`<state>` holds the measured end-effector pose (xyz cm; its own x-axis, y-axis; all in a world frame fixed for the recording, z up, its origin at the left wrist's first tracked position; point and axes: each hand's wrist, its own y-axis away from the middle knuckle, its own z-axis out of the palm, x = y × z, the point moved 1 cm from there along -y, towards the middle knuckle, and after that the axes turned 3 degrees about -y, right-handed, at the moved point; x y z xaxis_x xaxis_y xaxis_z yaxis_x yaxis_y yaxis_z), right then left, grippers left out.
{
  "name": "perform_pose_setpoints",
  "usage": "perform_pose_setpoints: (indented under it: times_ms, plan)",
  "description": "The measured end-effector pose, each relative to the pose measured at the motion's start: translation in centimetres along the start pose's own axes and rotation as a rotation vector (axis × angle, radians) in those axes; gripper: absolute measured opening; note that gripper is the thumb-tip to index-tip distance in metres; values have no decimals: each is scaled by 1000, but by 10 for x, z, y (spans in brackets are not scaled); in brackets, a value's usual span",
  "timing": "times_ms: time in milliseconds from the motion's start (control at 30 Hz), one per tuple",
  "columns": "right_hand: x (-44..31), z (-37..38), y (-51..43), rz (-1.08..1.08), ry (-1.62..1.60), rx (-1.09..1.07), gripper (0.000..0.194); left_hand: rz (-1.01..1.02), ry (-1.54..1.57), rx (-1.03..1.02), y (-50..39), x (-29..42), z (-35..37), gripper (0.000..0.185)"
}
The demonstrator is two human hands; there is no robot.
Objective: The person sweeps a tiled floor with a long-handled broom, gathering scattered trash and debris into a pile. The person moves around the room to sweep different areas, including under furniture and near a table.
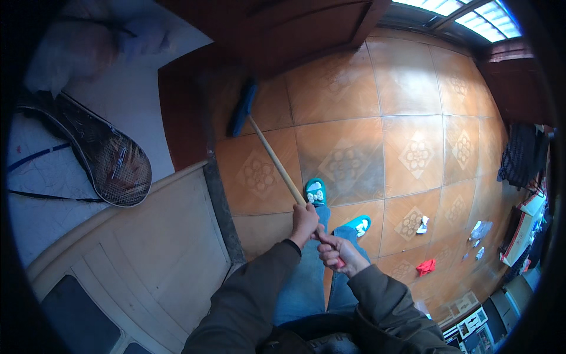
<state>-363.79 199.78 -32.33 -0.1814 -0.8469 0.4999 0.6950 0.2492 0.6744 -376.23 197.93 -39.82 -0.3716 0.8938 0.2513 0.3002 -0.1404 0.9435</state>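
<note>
A push broom with a blue head (243, 107) and a pale wooden handle (276, 163) reaches from my hands to the upper left. Its head rests on the tiled floor by the dark red-brown wooden panel. My left hand (304, 223) grips the handle partway along. Lower and to the right, my right hand (342, 255) is closed around the handle's end, where a bit of red shows under the fingers. My feet, in teal slippers (315, 191), stand just beyond my hands.
Crumpled white paper (422, 225), a red scrap (426, 267) and clear plastic (480, 230) lie on the tiles at right. A cardboard box (522, 239) and dark cloth (524, 155) line the right edge. At left, a racket in a case (119, 168) lies on a pale surface beside a cream panel (163, 239).
</note>
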Motion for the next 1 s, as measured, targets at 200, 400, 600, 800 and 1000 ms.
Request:
perform_pose_setpoints:
  times_ms: [200, 400, 600, 800, 1000]
  plan:
    - [5, -16, 61, -85, -28, 44, 19, -8, 60, -97, 39, -17, 40, 30]
    - [-15, -60, 98, -245, -155, -67, 19, 161, -61, -269, 38, -11, 108, 26]
    - [-7, -128, 128, -429, -351, -224, 21, 197, -303, -327, 49, -28, 186, 28]
    - [50, -208, 194, -607, -524, -214, 23, 234, -554, -515, 102, -112, 263, 26]
    - [131, -258, 245, -811, -424, 39, 18, 176, -634, -759, 176, -197, 298, 25]
